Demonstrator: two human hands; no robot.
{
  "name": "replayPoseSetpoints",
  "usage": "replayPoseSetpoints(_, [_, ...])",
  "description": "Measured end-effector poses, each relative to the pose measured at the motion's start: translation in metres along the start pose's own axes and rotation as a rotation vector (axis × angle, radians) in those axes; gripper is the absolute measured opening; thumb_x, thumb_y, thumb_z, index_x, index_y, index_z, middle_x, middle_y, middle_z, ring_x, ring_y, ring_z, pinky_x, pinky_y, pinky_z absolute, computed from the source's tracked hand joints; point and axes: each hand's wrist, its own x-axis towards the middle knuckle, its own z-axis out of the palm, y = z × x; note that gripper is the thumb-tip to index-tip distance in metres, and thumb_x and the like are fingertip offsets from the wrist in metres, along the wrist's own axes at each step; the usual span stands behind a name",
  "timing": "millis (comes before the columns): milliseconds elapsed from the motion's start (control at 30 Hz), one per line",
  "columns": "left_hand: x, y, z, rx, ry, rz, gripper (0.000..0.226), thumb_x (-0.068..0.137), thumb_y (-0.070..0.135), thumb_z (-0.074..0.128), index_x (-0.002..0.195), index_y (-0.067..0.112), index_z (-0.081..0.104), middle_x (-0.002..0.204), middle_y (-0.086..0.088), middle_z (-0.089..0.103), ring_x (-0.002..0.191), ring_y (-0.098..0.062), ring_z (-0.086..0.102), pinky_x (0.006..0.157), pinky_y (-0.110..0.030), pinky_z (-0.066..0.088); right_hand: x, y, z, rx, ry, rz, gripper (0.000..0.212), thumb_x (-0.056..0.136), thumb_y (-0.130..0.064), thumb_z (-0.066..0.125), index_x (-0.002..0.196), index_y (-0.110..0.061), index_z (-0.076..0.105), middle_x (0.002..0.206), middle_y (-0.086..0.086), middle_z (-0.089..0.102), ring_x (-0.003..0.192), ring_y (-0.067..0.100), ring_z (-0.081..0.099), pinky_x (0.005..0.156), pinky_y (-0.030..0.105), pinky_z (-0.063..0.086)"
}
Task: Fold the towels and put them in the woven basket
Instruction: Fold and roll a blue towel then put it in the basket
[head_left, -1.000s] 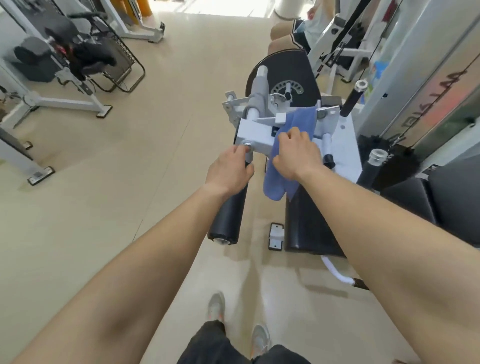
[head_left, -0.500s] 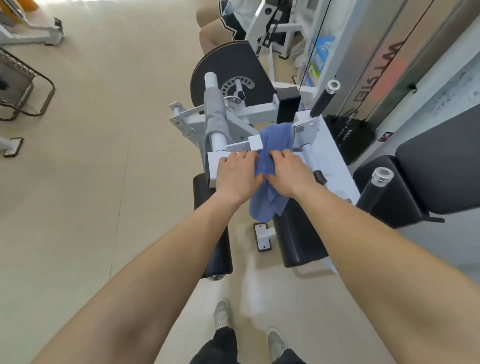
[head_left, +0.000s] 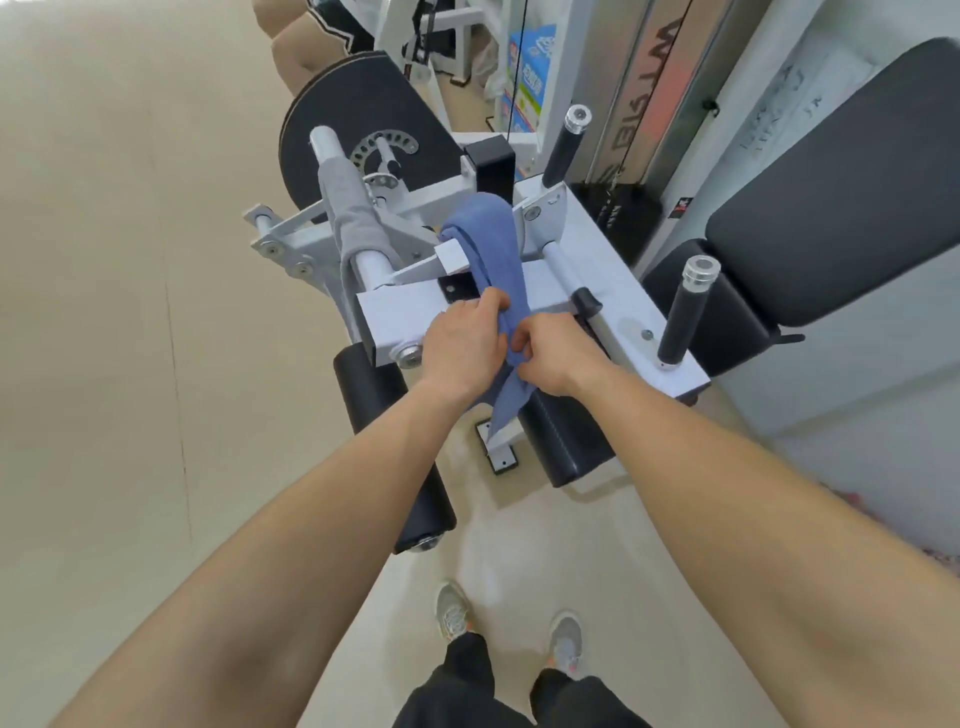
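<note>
Towel (head_left: 488, 244) draped over white machine (head_left: 400, 319), bunched between both hands; left hand (head_left: 465, 345) grips it, right hand (head_left: 550, 358) pinches it at 3 o'clock.

Head-worn camera looks steeply down, close over a gym machine (head_left: 467, 312).

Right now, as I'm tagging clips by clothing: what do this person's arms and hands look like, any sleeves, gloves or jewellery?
The left hand and right hand are ungloved, with no rings showing. The left arm and right arm are bare as far as the frame reaches: no sleeves, watch, wristband or markings.
</note>
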Motion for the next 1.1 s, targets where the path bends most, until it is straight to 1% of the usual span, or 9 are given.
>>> replayPoseSetpoints(133, [-0.017,0.012,0.012,-0.050,-0.118,0.043,0.032,0.090,0.023,0.050,0.121,0.025,0.041,0.089,-0.006,0.063,0.079,-0.028,0.058,0.067,-0.045,0.052,-0.029,0.023,0.008,0.030,-0.043,0.030,0.013,0.085,-0.009,0.063,0.095,-0.015,0.069,0.089,0.004,0.064,0.080,0.021,0.062,0.070,0.034,0.053])
replayPoseSetpoints(267, [-0.038,0.036,0.033,0.020,-0.359,0.151,0.053,0.091,0.026,0.049,0.141,0.037,0.034,0.083,0.001,0.059,0.071,-0.023,0.057,0.060,-0.038,0.051,-0.065,0.061,0.018,0.043,-0.093,0.072,0.021,0.083,-0.007,0.059,0.080,-0.028,0.062,0.090,-0.001,0.062,0.083,0.020,0.061,0.068,0.030,0.050])
replayPoseSetpoints(300, [-0.043,0.044,0.039,0.042,-0.412,0.173,0.048,0.090,0.027,0.050,0.137,0.038,0.043,0.085,0.003,0.060,0.075,-0.023,0.058,0.060,-0.035,0.049,-0.076,0.072,0.018,0.060,-0.087,0.079,0.021,0.084,-0.009,0.060,0.080,-0.029,0.063,0.090,-0.002,0.062,0.083,0.019,0.062,0.070,0.030,0.051])
replayPoseSetpoints(367, [-0.052,0.068,0.050,0.102,-0.460,0.200,0.025,0.087,0.029,0.054,0.109,0.035,0.064,0.085,0.002,0.064,0.080,-0.025,0.062,0.056,-0.031,0.043,-0.098,0.094,0.017,0.109,-0.068,0.098,0.018,0.085,-0.014,0.062,0.078,-0.030,0.065,0.084,-0.003,0.063,0.080,0.018,0.063,0.068,0.030,0.052])
replayPoseSetpoints(500, [-0.078,0.130,0.071,0.174,-0.466,0.227,0.015,0.086,0.026,0.051,0.081,0.030,0.065,0.073,0.007,0.056,0.073,-0.022,0.058,0.049,-0.027,0.034,-0.156,0.148,0.011,0.204,0.001,0.147,0.020,0.087,-0.012,0.060,0.080,-0.028,0.068,0.075,-0.012,0.061,0.071,0.006,0.058,0.056,0.018,0.041])
replayPoseSetpoints(600, [-0.102,0.183,0.095,0.109,-0.526,0.346,0.009,0.085,0.036,0.058,0.091,0.033,0.064,0.085,0.010,0.062,0.081,-0.016,0.060,0.061,-0.034,0.051,-0.208,0.191,0.007,0.255,0.059,0.174,0.020,0.086,-0.009,0.057,0.082,-0.023,0.070,0.073,-0.015,0.060,0.069,0.002,0.055,0.051,0.010,0.035])
replayPoseSetpoints(800, [-0.171,0.315,0.143,-0.046,-0.692,0.530,0.023,0.087,0.042,0.061,0.105,0.028,0.066,0.091,0.014,0.062,0.087,-0.014,0.058,0.079,-0.032,0.050,-0.327,0.284,-0.009,0.306,0.167,0.264,0.021,0.083,-0.006,0.058,0.079,-0.022,0.071,0.070,-0.015,0.058,0.062,0.003,0.052,0.046,0.006,0.033])
replayPoseSetpoints(933, [-0.210,0.401,0.170,-0.179,-0.799,0.541,0.009,0.079,0.040,0.067,0.083,0.032,0.067,0.080,0.011,0.070,0.081,-0.016,0.066,0.075,-0.032,0.052,-0.418,0.351,-0.022,0.439,0.287,0.370,0.006,0.081,-0.016,0.073,0.087,-0.017,0.073,0.074,-0.005,0.065,0.064,0.008,0.056,0.056,0.016,0.042])
replayPoseSetpoints(1100, [-0.255,0.506,0.200,-0.309,-0.861,0.598,0.007,0.084,0.023,0.071,0.079,0.024,0.065,0.075,0.006,0.068,0.073,-0.011,0.061,0.073,-0.031,0.049,-0.518,0.423,-0.027,0.555,0.495,0.516,0.016,0.082,-0.014,0.071,0.094,-0.021,0.065,0.079,-0.006,0.064,0.070,0.012,0.060,0.063,0.022,0.049])
